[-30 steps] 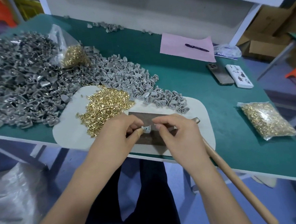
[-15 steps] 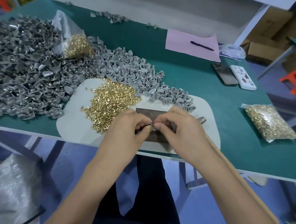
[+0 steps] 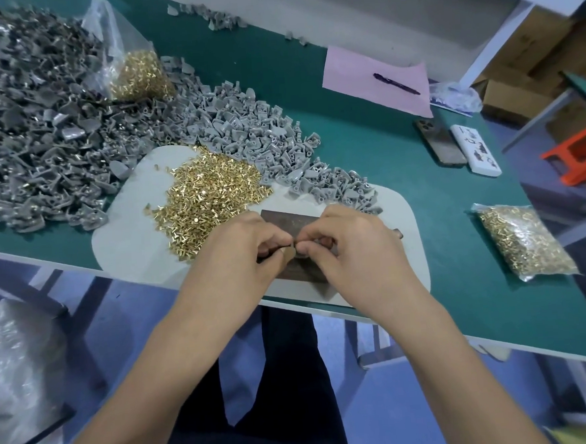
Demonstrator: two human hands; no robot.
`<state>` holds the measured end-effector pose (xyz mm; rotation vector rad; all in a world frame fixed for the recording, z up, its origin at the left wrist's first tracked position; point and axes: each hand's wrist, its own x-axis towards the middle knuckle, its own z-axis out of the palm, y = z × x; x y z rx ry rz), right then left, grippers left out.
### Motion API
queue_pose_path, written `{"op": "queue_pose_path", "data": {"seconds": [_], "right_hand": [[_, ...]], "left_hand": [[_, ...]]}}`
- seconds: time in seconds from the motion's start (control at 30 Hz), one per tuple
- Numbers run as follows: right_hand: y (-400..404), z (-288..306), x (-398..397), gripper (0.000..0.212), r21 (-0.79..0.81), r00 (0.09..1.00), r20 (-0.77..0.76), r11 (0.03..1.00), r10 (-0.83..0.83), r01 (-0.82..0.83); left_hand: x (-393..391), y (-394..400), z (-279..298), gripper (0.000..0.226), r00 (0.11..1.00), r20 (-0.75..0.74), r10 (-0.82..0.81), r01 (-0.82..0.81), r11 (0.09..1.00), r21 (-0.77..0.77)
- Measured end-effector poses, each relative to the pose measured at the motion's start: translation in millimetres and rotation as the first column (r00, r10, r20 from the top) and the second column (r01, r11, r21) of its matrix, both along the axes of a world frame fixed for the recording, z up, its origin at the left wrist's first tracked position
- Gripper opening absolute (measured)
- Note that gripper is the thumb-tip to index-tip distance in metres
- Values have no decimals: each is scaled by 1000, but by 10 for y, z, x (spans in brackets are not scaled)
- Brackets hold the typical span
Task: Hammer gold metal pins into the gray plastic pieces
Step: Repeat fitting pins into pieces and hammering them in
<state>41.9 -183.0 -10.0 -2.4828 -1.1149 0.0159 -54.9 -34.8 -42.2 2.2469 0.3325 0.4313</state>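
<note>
Lower centre: left hand (image 3: pixel 249 255) and right hand (image 3: pixel 351 249), fingertips pinched together on a small item over a dark rectangular metal block (image 3: pixel 284 219); the item is too hidden to identify. Block rests on a pale rounded mat (image 3: pixel 132 245) at the near edge of the green table (image 3: pixel 366 155). Centre: loose heap of gold metal pins (image 3: pixel 207 189) on the mat. Behind it, to the upper left: large pile of gray plastic pieces (image 3: pixel 56 140). Right: clear bag of gold pins (image 3: pixel 522 242). Upper right: pink paper sheet (image 3: pixel 354 74) bearing a dark pen (image 3: pixel 396 83).
</note>
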Motion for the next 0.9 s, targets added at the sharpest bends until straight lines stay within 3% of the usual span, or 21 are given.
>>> {"op": "queue_pose_path", "data": {"seconds": [0.33, 0.63, 0.9], "right_hand": [[-53, -236, -56, 12, 292, 977, -200, 948, -69, 127], [25, -48, -78, 12, 4, 994, 109, 1000, 13, -14], [-72, -214, -67, 13, 238, 984, -164, 965, -69, 108]], "left_hand": [[-5, 0, 39, 8, 1000, -15, -13, 13, 1000, -16], [-11, -1, 52, 14, 1000, -29, -10, 11, 1000, 19], [-15, 3, 35, 8, 1000, 0, -10, 10, 1000, 14]]}}
